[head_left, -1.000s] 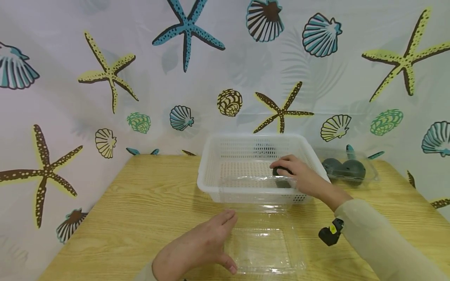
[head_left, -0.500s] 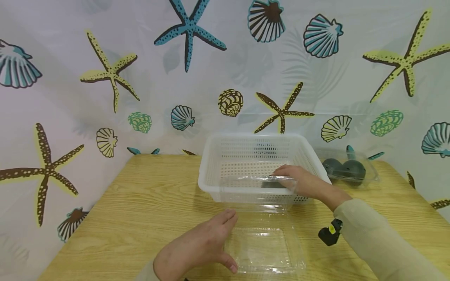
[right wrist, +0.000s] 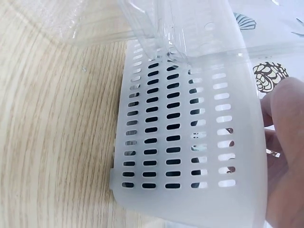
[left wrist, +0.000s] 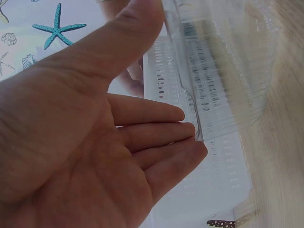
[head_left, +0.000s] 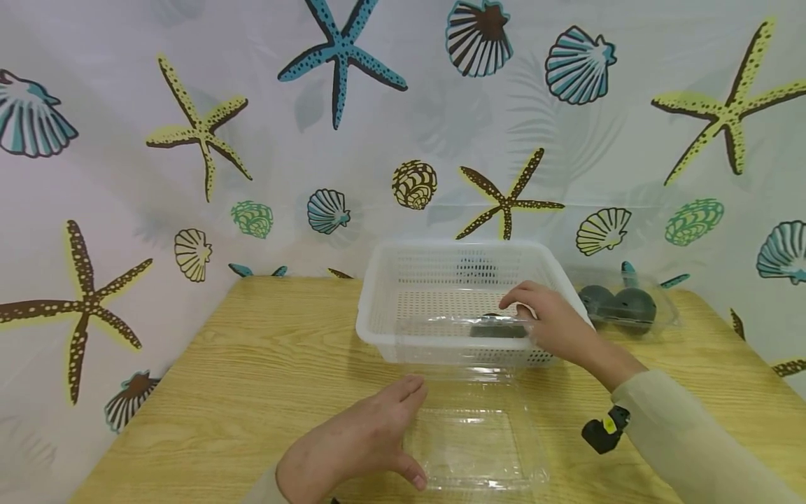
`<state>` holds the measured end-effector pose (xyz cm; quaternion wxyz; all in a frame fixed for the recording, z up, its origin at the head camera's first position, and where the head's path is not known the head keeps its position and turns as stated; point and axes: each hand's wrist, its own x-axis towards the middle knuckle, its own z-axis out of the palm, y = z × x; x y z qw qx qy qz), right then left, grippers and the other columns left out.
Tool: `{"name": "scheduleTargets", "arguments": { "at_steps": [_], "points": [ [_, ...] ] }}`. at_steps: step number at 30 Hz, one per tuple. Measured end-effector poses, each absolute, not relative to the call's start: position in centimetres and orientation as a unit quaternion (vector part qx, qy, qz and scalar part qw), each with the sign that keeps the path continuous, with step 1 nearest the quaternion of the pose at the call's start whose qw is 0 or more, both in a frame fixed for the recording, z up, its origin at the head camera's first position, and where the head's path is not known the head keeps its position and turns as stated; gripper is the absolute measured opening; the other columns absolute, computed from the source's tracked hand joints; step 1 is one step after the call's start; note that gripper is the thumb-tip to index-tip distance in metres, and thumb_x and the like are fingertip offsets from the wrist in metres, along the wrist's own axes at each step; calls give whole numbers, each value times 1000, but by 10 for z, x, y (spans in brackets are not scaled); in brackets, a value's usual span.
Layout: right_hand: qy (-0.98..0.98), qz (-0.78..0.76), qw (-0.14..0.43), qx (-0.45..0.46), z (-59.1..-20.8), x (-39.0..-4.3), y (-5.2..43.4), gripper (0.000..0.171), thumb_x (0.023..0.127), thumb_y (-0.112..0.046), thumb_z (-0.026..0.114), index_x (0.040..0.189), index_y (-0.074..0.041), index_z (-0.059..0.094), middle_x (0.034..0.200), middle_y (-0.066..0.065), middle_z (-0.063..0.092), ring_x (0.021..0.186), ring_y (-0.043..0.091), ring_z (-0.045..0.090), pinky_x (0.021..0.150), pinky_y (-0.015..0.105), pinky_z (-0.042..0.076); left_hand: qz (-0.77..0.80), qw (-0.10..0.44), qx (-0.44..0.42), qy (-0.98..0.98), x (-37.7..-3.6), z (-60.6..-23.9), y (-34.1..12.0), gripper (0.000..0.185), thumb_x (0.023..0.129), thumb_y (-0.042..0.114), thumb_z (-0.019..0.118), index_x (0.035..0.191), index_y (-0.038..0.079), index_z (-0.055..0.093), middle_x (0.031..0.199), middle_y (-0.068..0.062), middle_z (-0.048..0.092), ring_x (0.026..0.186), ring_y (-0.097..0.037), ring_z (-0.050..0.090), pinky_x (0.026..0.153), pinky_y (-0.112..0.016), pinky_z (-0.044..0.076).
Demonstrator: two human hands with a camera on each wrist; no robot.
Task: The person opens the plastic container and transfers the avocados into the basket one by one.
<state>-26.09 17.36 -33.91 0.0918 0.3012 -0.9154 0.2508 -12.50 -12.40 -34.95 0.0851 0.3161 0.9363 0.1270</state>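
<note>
In the head view, my right hand (head_left: 554, 325) hovers over the right side of a white perforated basket (head_left: 378, 297), fingers loosely bent with nothing visible between them. Just left of its fingertips a dark rounded object (head_left: 494, 327) lies low in the basket, partly behind clear plastic. An opened clear plastic clamshell box (head_left: 469, 448) sits in front, its raised lid (head_left: 415, 339) overlapping the basket's front wall. My left hand (head_left: 362, 437) is beside the box's left edge, thumb and fingers spread apart. In the left wrist view, the extended fingertips (left wrist: 194, 135) are right at the plastic's edge.
Behind the right forearm, another clear plastic box (head_left: 664, 315) holds two dark balls (head_left: 632, 308). Everything stands on a wood-grain table (head_left: 271, 350). A curtain (head_left: 277, 140) printed with starfish and shells hangs behind it.
My right hand lowered the dark ball it was gripping into the basket, let go of it and drew up and right. The left hand has stayed in place.
</note>
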Motion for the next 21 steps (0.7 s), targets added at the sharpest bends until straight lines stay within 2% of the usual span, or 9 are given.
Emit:
{"name": "scheduleTargets", "arguments": {
  "at_steps": [5,12,21],
  "points": [
    [-922,243,112,280,-340,-255,180,30,97,5,46,110,-8,69,110,7,65,85,17,54,72,35,46,125,83,320,935,-126,-349,-124,110,63,53,80,148,-2,36,156,-17,36,146,-27,36,116,-37,39],
    [-920,230,153,277,-344,-247,189,29,96,4,46,107,-9,69,110,6,66,92,21,60,73,37,47,126,89,317,936,-126,-349,-124,110,64,53,81,148,-2,36,157,-17,35,146,-27,36,116,-38,39],
    [-918,227,172,274,-342,-226,197,28,94,6,50,110,-8,68,114,7,65,88,19,55,68,31,41,134,90,314,936,-125,-351,-124,110,64,53,81,148,-1,35,157,-15,35,146,-27,35,116,-38,39]
  ]
}}
